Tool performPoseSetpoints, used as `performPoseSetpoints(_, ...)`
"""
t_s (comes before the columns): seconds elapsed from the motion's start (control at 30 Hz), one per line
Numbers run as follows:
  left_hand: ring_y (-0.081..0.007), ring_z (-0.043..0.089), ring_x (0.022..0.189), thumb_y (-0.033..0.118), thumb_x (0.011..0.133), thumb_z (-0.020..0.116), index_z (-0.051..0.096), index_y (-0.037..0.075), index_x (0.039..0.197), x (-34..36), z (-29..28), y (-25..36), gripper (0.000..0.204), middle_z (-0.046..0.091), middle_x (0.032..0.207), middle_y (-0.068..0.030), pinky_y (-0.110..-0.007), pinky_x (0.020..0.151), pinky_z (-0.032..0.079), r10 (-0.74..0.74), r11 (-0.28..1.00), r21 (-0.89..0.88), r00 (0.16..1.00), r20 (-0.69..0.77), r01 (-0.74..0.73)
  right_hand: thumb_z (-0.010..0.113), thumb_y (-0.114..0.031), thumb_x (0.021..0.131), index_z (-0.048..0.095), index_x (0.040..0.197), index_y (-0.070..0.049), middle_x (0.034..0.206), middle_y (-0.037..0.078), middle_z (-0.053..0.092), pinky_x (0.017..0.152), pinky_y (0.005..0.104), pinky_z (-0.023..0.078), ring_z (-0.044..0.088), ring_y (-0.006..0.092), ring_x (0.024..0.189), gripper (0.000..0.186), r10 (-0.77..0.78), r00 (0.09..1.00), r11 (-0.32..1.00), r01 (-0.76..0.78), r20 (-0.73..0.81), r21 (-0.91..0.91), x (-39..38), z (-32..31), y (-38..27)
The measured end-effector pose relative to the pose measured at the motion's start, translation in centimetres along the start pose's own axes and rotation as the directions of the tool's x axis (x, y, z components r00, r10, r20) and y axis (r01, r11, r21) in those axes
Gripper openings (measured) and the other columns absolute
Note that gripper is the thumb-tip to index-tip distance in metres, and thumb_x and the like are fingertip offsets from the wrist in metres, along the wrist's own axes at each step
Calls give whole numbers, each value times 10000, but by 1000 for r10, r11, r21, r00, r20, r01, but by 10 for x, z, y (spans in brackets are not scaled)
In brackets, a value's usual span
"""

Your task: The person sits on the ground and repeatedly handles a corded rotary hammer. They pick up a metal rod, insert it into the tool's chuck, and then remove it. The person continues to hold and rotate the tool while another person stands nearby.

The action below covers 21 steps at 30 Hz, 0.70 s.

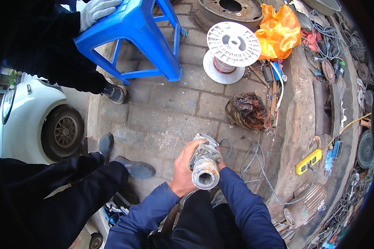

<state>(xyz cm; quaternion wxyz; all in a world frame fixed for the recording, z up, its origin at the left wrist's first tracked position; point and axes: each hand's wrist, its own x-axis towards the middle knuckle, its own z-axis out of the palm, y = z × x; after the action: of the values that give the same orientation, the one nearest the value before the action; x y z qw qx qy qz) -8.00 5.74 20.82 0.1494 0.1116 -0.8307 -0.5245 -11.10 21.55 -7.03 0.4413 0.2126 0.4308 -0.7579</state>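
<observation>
A worn grey metal power tool, which looks like an electric hammer (pixel 205 162), is held upright above my lap. Its round hollow nose points up toward me, below a bolted collar. My left hand (pixel 182 166) is closed around its left side, fingers wrapping to the far side. Only a sliver of my right hand (pixel 222 165) shows at the tool's right side; the tool and my sleeve hide its fingers. A grey cable (pixel 259 159) loops over the ground just right of the tool.
Ahead stand a blue plastic stool (pixel 133 20) with another person's gloved hand on it, and a white cable spool (pixel 233 41). To the right lie a dark crumpled bundle (pixel 249 112), a yellow power strip (pixel 308 162) and an old motor (pixel 307 205). Another person's shoes (pixel 139 169) and a white car (pixel 29 116) are left.
</observation>
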Motion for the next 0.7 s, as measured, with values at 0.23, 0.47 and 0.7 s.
performPoseSetpoints(0.23,-260,714,1121,180,689,916,479,51,1427,4,-5,2,868,688,1286,-134,-369,982,562,-19,999,-27,1000,1,19,610,-217,1024,683,1305,-1,1255,123,736,971,371,556,695,233,1123,362,-292,955,743,198,-44,-640,-28,13,-16)
performPoseSetpoints(0.47,-255,723,1093,175,691,920,487,58,1428,-1,-1,-1,862,696,1262,-136,-373,967,574,-10,1000,-30,1000,-1,10,594,-192,1030,682,1309,-3,1256,107,734,977,365,555,689,218,1123,348,-360,933,623,223,-23,-750,-32,17,-20)
performPoseSetpoints(0.7,-250,712,1153,167,707,934,573,81,1398,1,-5,-2,784,697,1268,-139,-369,989,566,-68,995,-80,997,-33,65,595,-124,1023,676,1327,-9,1266,84,730,973,350,552,675,185,1131,335,-306,951,790,284,52,-543,-15,13,-11)
